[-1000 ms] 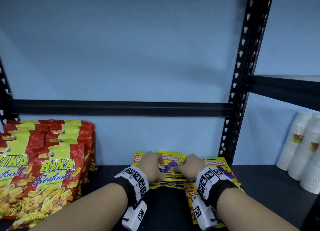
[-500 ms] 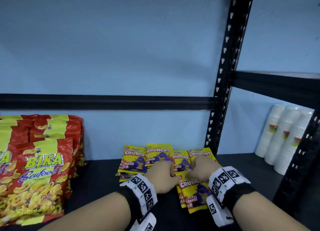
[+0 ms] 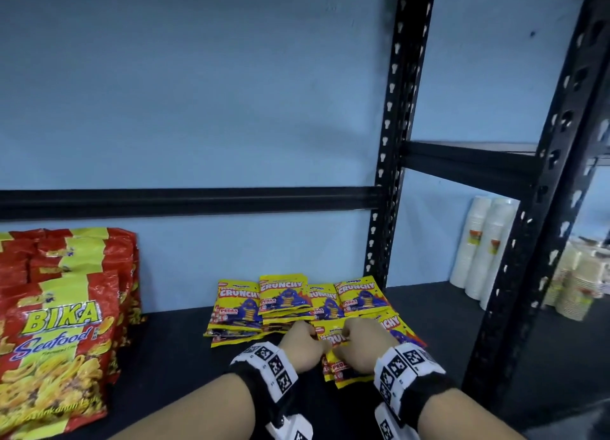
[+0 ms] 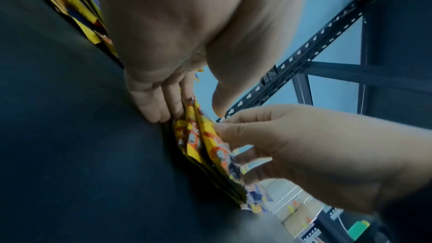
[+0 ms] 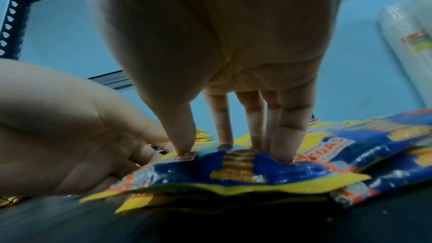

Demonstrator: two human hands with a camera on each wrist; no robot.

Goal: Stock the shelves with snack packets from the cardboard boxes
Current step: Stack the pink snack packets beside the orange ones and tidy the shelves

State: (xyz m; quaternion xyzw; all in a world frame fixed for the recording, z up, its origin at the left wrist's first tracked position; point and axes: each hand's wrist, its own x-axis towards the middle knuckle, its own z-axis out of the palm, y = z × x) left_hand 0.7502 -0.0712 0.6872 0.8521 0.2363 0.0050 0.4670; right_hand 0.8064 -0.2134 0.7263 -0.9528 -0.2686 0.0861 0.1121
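Wall (image 3: 204, 92): plain blue, behind the whole rack.
Cup stacks (image 3: 478, 251): white disposable cups in tall sleeves with small printed labels, standing on the neighbouring bay's dark board, close to the wall (also visible at the right edge of the right wrist view).
More cups (image 3: 574, 294): paler, patterned stacks further right, partly hidden behind the front upright; details too blurred to read.
Green object (image 4: 358, 227): small, bright, low in the left wrist view, unidentifiable.

- A shop stockroom or store is suggested by black slotted metal racking (image 3: 389, 162) against a plain blue wall (image 3: 198, 92);
- multiples of snack packets (image 3: 284, 296) and large red bags (image 3: 62, 324) are stacked;
- sleeves of paper cups (image 3: 478, 248) are stored.
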